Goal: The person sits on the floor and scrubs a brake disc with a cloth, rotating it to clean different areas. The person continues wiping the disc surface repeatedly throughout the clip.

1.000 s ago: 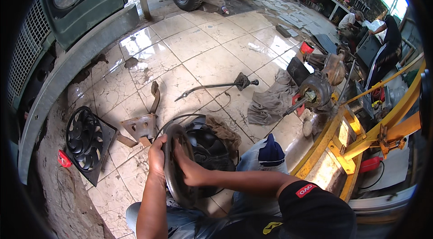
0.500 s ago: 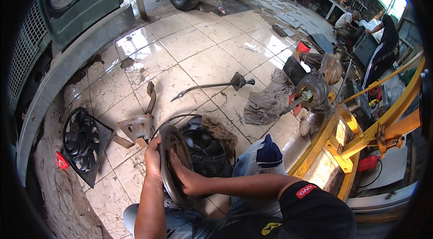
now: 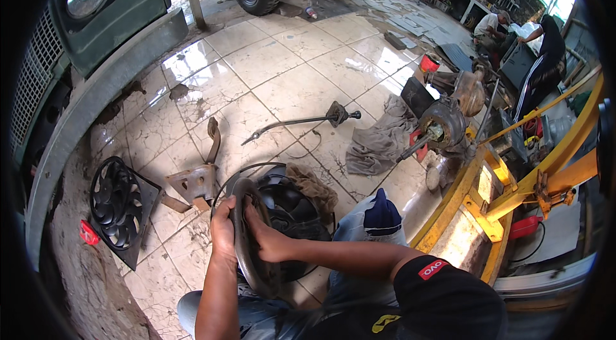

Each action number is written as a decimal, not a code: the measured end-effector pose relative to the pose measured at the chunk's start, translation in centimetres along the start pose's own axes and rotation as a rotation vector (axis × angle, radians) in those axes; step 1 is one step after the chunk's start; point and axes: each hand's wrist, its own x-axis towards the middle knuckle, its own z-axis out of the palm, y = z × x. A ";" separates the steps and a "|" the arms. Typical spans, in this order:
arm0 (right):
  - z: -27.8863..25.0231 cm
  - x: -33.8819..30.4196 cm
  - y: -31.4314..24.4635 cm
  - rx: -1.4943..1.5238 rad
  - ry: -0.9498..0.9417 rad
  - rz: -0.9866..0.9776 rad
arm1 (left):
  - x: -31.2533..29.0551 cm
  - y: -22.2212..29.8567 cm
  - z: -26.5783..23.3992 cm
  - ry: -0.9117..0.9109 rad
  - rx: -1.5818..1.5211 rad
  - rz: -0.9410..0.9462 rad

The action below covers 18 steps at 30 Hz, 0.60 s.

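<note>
In front of my knees I hold a round, dark metal part (image 3: 258, 281) with a thick rim, standing on edge and tilted. My left hand (image 3: 222, 228) is wrapped round its outer rim on the left. My right hand (image 3: 269, 242) reaches into its hollow side from the right, fingers closed against the inner face; the fingertips are partly hidden. Just beyond lies a black fan (image 3: 289, 202) in a round housing, with a brown cloth (image 3: 312, 189) over its far right side. A rusty pedal bracket (image 3: 194, 183) rests on the tiles to the left.
At left are a second black fan (image 3: 117, 202) and a green vehicle front (image 3: 106, 29). A long lever (image 3: 298, 121) lies ahead. Right of it sit a grey cloth (image 3: 378, 147), greasy gearbox-like parts (image 3: 444, 127) and a yellow metal frame (image 3: 471, 212). Several people are farther back.
The round metal part has turned a little more edge-on. My right hand has shifted slightly up within it, while my left hand keeps its hold on the rim.
</note>
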 end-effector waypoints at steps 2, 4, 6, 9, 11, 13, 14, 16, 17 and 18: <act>0.4 -0.8 -0.7 -0.029 -0.032 -0.027 | -0.3 0.3 0.1 0.035 0.021 -0.040; 0.9 -1.8 -1.7 -0.062 -0.103 -0.038 | -0.6 1.1 -0.3 0.049 0.053 -0.084; 0.8 -1.9 -2.7 -0.003 -0.122 -0.002 | -0.8 1.2 -0.4 0.033 0.012 -0.108; 0.6 -1.3 -1.7 0.032 -0.088 0.032 | -0.9 0.5 -0.2 -0.012 -0.028 -0.085; 0.2 -0.4 0.0 0.086 -0.022 0.036 | -0.5 -0.4 0.5 0.004 -0.048 -0.026; 0.8 -1.1 -0.4 0.082 -0.034 0.053 | -0.7 0.2 0.8 0.022 -0.040 -0.067; 1.0 -1.4 -0.6 0.081 -0.040 0.062 | -0.7 0.4 0.9 0.031 -0.036 -0.088; 0.8 -1.5 -2.0 0.060 -0.107 0.035 | 0.3 0.7 -1.2 -0.008 -0.020 -0.097; 0.6 -1.5 -2.3 0.049 -0.139 0.023 | 0.8 0.6 -2.1 -0.028 -0.012 -0.103; 0.5 -1.4 -1.7 0.064 -0.113 0.026 | 0.7 0.4 -1.7 -0.012 -0.024 -0.090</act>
